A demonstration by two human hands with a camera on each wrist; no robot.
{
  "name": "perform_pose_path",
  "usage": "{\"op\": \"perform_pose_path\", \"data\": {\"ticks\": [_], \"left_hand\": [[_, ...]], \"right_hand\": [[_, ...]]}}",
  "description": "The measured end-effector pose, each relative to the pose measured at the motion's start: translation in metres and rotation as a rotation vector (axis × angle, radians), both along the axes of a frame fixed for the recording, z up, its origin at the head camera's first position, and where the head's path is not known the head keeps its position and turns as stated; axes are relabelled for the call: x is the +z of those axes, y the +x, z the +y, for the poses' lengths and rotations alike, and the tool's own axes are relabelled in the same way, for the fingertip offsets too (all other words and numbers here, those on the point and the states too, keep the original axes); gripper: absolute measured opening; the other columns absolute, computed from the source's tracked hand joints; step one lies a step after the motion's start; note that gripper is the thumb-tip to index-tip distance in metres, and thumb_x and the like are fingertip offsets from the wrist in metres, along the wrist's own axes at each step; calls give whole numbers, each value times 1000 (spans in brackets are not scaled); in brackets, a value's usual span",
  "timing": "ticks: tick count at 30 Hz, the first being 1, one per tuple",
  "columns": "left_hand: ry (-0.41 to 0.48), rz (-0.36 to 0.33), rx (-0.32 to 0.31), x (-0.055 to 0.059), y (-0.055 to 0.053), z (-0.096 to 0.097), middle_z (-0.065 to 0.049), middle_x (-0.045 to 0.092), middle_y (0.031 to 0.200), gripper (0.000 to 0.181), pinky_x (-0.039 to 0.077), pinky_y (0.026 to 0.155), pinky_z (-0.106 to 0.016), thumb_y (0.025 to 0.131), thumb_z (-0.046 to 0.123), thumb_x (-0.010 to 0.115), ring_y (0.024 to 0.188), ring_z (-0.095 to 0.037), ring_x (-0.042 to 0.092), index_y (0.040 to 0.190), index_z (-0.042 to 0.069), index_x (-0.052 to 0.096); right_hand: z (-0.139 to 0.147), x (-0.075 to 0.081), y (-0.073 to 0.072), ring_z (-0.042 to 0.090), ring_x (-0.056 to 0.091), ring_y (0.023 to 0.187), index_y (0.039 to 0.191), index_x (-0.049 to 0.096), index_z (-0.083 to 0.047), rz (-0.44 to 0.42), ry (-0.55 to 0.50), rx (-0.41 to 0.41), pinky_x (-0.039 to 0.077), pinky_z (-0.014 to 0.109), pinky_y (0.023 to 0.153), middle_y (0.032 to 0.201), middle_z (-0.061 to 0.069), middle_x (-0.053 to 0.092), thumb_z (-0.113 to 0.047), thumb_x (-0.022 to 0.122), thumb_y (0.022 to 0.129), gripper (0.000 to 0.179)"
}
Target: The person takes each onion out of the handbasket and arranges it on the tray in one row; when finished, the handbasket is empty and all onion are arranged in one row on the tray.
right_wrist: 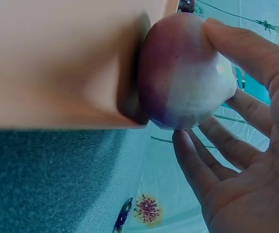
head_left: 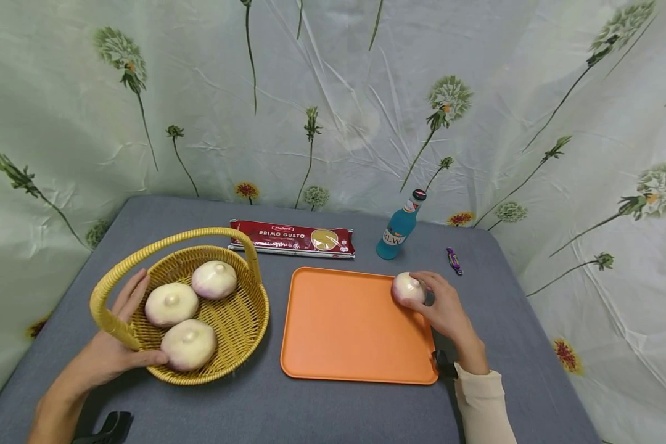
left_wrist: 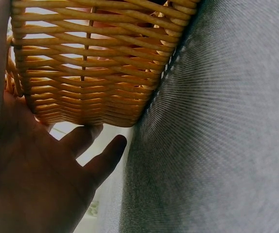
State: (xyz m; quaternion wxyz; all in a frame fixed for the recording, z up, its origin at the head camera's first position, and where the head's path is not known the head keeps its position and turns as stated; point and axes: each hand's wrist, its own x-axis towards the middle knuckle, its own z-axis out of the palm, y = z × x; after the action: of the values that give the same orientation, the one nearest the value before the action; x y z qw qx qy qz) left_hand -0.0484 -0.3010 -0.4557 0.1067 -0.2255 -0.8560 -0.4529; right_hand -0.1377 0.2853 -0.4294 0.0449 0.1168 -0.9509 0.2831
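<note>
My right hand [head_left: 443, 306] holds a white and purple turnip [head_left: 405, 288] at the far right corner of an orange tray [head_left: 355, 327]. In the right wrist view, thumb and fingers surround the turnip [right_wrist: 183, 73], its purple side close against the tray surface [right_wrist: 42, 58]. My left hand [head_left: 108, 351] grips the left side of a yellow wicker basket [head_left: 238, 327], thumb at the rim and fingers along the outside. Inside lie three more turnips [head_left: 172, 304]. From the left wrist, fingers [left_wrist: 105, 160] spread beside the woven wall [left_wrist: 91, 73].
Behind the tray lies a red pasta packet [head_left: 294, 239]. A blue bottle [head_left: 399, 228] stands at the back, with a small purple-wrapped candy [head_left: 454, 261] to its right. The basket handle [head_left: 177, 237] arches upright. A floral curtain [head_left: 344, 123] hangs behind the grey table [head_left: 333, 410].
</note>
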Motion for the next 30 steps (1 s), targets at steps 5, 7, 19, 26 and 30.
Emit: {"op": "perform_pose_path", "data": {"ticks": [5,7,19,26,30], "left_hand": [[-2,4,-4,1,0,0,-11,-2,168,145,6,109,-5,47,10,98,151,-5,-3,160,-1,8],[-3,3,-3,1,0,0,-11,-2,168,145,6,109,-5,47,10,98,151,-5,-3,160,-1,8],[1,-15,-1,0,0,0,-10,-2,168,145,6,108,-5,47,9,98,151,-5,-3,161,2,7],[1,-9,-2,0,-1,0,-11,-2,168,145,6,108,-5,47,11,98,151,-6,-3,160,1,7],[1,-9,0,0,-1,-1,-11,-2,168,146,6,108,-5,47,11,98,151,-5,-3,160,1,7]], "right_hand": [[1,0,0,40,56,118,131,63,-6,-2,-12,-1,51,57,92,135,22,56,-22,84,83,55],[1,0,0,40,56,118,131,63,-6,-3,-14,-2,51,56,92,135,21,57,-22,83,83,55],[1,0,1,37,56,115,132,62,-7,-14,-6,0,51,55,91,137,20,56,-27,83,83,57],[1,-1,1,37,55,116,133,61,-8,-15,5,-1,50,56,91,138,20,55,-30,82,84,58],[1,0,1,38,55,115,133,61,-7,1,7,6,50,57,90,138,21,54,-30,82,84,58]]}}
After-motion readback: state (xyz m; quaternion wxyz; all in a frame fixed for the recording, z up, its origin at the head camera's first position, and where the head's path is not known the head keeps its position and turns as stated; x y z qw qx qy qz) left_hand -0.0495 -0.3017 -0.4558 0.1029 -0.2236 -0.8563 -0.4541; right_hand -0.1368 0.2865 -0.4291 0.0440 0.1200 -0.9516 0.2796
